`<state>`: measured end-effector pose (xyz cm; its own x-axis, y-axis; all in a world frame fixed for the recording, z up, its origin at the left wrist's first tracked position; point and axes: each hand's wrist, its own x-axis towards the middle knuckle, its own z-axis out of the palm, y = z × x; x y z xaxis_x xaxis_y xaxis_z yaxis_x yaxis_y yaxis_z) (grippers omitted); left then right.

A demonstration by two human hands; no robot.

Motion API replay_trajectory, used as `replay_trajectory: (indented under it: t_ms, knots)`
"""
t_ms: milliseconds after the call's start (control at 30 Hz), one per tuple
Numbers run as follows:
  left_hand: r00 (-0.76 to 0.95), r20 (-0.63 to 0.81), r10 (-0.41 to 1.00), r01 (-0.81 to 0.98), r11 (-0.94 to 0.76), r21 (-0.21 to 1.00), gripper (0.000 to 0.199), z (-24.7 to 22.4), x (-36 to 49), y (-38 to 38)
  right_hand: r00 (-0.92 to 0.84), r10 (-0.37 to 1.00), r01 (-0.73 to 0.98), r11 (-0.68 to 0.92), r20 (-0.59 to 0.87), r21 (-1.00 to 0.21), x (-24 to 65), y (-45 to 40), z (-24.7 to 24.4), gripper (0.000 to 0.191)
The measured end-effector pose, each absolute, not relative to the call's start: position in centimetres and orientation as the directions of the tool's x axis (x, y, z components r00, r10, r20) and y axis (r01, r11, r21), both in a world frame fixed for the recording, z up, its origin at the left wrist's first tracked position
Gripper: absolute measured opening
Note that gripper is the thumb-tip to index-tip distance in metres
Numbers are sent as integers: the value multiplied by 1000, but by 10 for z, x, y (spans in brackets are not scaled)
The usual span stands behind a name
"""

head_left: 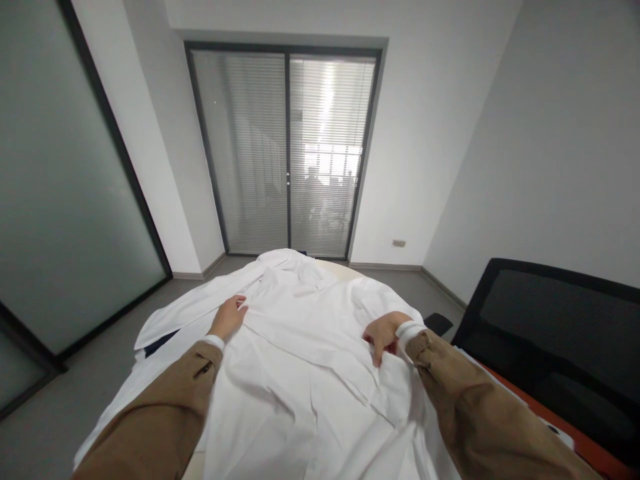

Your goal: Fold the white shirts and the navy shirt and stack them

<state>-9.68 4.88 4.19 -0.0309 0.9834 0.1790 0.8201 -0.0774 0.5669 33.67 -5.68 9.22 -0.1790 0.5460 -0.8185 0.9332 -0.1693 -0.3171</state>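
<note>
Tan sleeves point(150, 413) reach along a white shirt point(300, 373) lying lengthwise ahead, collar point(295, 267) far off – left hand point(228, 318) open and flat on it, right hand point(383, 337) curled onto the cloth, any grip unclear.

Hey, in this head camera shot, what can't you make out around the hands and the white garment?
Head view throughout:
The white garment: its lower end is cut off by the bottom edge.
The right hand: its fingertips sink into the cloth, hiding any grip.
The dark cloth: nearly covered by the white garment.
The table: mostly hidden under the garment.
The shapes behind the blinds: blurred by the slats.
</note>
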Motion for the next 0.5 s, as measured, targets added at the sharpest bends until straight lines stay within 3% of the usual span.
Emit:
replay_trajectory:
  t_ms: [167, 267, 333, 433, 500]
  knots:
    - [-21, 196, 980, 840, -90, 536, 44, 41, -93, 42, -155, 493, 937, -200, -856, -286, 347, -56, 90, 65]
    - [60, 284, 957, 909, -170, 381, 62, 43, -81, 29, -151, 679, 885, -231, -719, -404, 354, -52, 93, 54]
    - [186, 324, 928, 928, -274, 254, 69, 44, -70, 14, -38, 873, 866, -214, -486, -451, 362, -47, 98, 43]
    - [489, 148, 860, 836, -510, 201, 71, 40, -51, -11, 189, 971, 885, -233, -148, -403, 381, -40, 105, 30]
    - [608, -77, 790, 776, -571, 270, 65, 38, -40, -25, 305, 949, 878, -312, -78, -363, 398, -40, 108, 29]
